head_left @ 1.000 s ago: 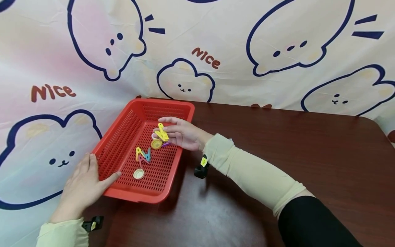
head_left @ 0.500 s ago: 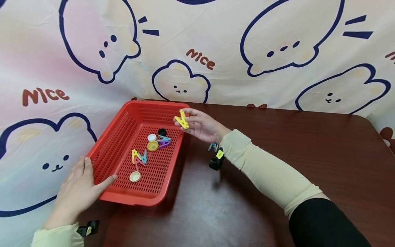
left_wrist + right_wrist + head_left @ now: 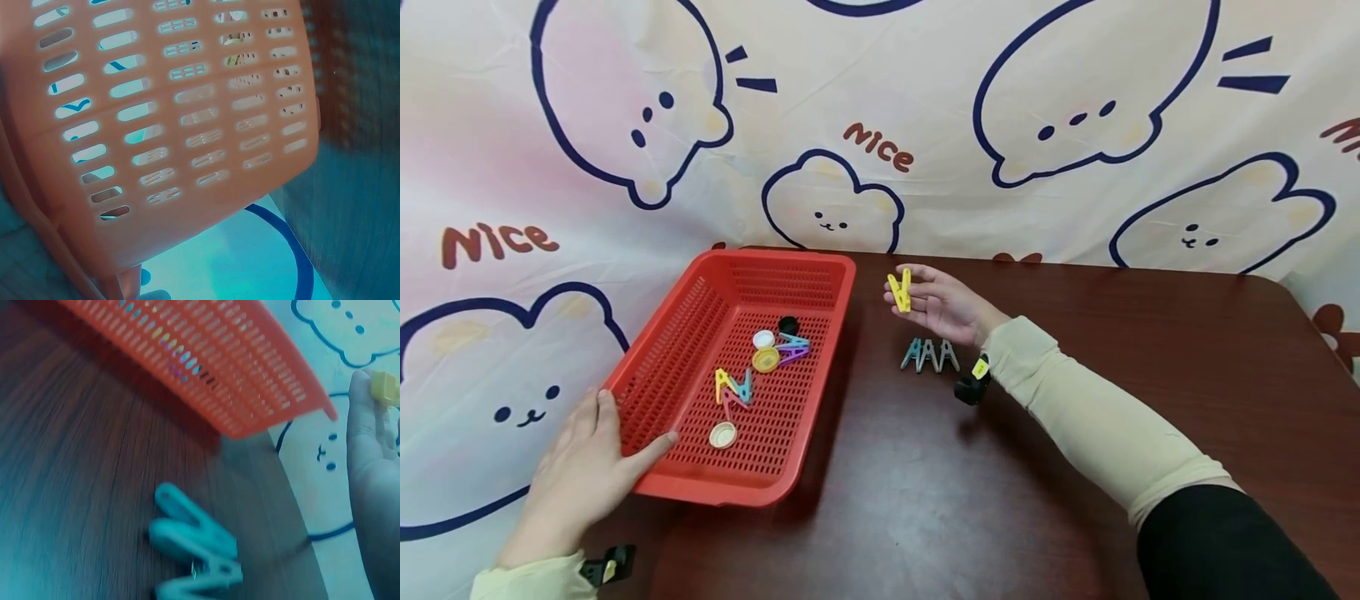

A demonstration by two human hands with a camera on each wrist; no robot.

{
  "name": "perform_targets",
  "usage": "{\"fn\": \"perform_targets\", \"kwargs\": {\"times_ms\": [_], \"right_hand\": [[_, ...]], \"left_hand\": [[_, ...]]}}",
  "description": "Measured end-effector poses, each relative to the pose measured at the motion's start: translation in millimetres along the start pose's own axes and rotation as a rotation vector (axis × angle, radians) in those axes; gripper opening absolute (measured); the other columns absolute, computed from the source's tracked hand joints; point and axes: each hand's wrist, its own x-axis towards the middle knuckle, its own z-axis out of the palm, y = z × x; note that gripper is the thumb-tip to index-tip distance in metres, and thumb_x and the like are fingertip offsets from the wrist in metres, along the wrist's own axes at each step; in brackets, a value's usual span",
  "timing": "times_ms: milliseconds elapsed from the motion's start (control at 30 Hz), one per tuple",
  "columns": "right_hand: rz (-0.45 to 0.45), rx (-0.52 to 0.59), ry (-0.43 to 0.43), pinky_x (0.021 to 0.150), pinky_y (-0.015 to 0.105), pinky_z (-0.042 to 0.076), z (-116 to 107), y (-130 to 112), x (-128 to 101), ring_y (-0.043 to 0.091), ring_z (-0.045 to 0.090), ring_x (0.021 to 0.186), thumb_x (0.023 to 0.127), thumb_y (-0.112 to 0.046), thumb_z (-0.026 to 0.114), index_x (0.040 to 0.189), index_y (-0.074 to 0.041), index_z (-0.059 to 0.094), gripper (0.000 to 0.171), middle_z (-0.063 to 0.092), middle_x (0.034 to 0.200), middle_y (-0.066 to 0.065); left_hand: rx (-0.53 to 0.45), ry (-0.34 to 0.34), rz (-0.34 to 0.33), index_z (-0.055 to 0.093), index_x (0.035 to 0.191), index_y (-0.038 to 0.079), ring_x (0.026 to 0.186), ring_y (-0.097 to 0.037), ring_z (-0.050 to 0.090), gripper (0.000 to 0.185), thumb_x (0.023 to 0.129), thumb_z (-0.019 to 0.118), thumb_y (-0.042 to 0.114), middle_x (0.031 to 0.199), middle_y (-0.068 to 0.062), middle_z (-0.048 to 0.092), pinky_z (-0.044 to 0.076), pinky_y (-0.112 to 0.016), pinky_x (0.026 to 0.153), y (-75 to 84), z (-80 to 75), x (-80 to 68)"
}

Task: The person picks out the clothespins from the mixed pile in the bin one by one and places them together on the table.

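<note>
My right hand (image 3: pixel 946 307) pinches a yellow clothespin (image 3: pixel 900 292) at its fingertips, above the table to the right of the red basket (image 3: pixel 811 400). In the right wrist view the same yellow clothespin (image 3: pixel 385 387) shows at the far right edge. Below that hand, a teal clothespin (image 3: pixel 912 353) and grey clothespins (image 3: pixel 928 355) stand in a row on the table. My left hand (image 3: pixel 580 475) holds the basket's near left corner, its thumb lying over the rim. Inside the basket are a yellow clothespin (image 3: pixel 722 385), blue, pink and purple clothespins, and several round caps.
The caps in the basket include a beige one (image 3: pixel 722 435), a yellow one (image 3: pixel 765 360), a white one (image 3: pixel 763 339) and a black one (image 3: pixel 788 325). A brown wooden table (image 3: pixel 925 483) carries everything, and a printed cloth (image 3: pixel 940 100) hangs behind and to the left.
My right hand has carried the yellow clothespin out from over the basket, rightward past its rim to above the table. The row of clothespins has come into view. My left hand keeps its hold.
</note>
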Motion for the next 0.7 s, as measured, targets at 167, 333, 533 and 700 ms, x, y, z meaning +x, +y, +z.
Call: {"fn": "perform_targets", "kwargs": {"times_ms": [167,333,533,700], "right_hand": [[-0.003,-0.012,-0.006,0.092,0.034,0.058,-19,-2,-11,0.024,0.068,0.107,0.110,0.003,0.037,0.134,-0.011,0.049,0.030,0.049,0.133,0.017],[0.000,-0.038,0.017,0.095,0.035,0.056,-35,-5,-20,0.025,0.068,0.108,0.110,0.002,0.037,0.137,-0.010,0.047,0.032,0.048,0.135,0.017],[0.013,-0.094,0.061,0.099,0.037,0.054,-54,-6,-30,0.023,0.068,0.108,0.110,0.002,0.037,0.150,-0.007,0.036,0.041,0.042,0.144,0.020],[0.030,-0.129,0.093,0.093,0.035,0.058,-65,-6,-39,0.022,0.070,0.104,0.110,0.002,0.038,0.149,-0.007,0.037,0.040,0.045,0.140,0.020]], "left_hand": [[0.007,-0.010,-0.007,-0.003,0.150,-0.023,0.139,-0.068,0.006,0.119,0.097,0.051,0.069,0.154,-0.050,-0.002,0.018,-0.086,0.101,0.1,-0.3,0.2],[0.014,-0.010,-0.005,-0.005,0.150,-0.023,0.138,-0.069,0.007,0.120,0.097,0.051,0.070,0.153,-0.051,-0.001,0.018,-0.085,0.102,-1.9,-3.1,2.2],[0.026,-0.017,-0.009,-0.005,0.149,-0.024,0.136,-0.069,0.008,0.121,0.097,0.052,0.070,0.151,-0.052,0.001,0.019,-0.086,0.099,-2.0,-2.3,4.0],[0.015,-0.061,-0.027,-0.008,0.150,-0.022,0.136,-0.069,0.007,0.122,0.096,0.051,0.070,0.153,-0.051,-0.002,0.021,-0.086,0.097,-1.3,-0.8,1.6]]}}
